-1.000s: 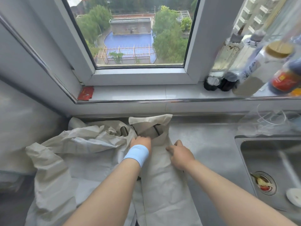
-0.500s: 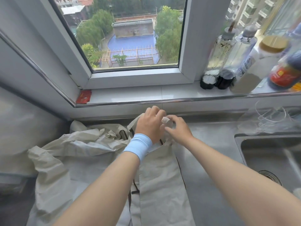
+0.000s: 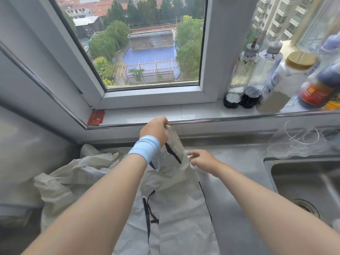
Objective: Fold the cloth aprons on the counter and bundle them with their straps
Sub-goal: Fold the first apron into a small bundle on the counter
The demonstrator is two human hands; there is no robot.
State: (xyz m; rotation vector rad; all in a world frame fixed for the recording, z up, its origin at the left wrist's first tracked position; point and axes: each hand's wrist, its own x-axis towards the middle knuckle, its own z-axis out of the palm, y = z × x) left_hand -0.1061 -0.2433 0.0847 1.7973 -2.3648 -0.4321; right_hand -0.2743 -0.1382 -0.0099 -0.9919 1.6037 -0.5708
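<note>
The left hand [image 3: 154, 130], with a light blue wristband [image 3: 145, 148] on its wrist, is closed around the top end of a pale cloth apron [image 3: 176, 199] and holds that end up off the counter [image 3: 237, 184], just in front of the windowsill [image 3: 184, 113]. From this hand the apron hangs down and runs back between both forearms, its black straps [image 3: 146, 212] lying across the flat part. The right hand [image 3: 200, 160] is lower, at the apron's right edge. It is blurred, so its fingers may be touching the cloth, but I cannot tell whether they grip it. A crumpled pile of aprons [image 3: 73, 172] lies left of the left forearm. A steel sink [image 3: 303, 181] sits right of the right arm, with bottles [image 3: 242, 76] on the sill beyond it.
</note>
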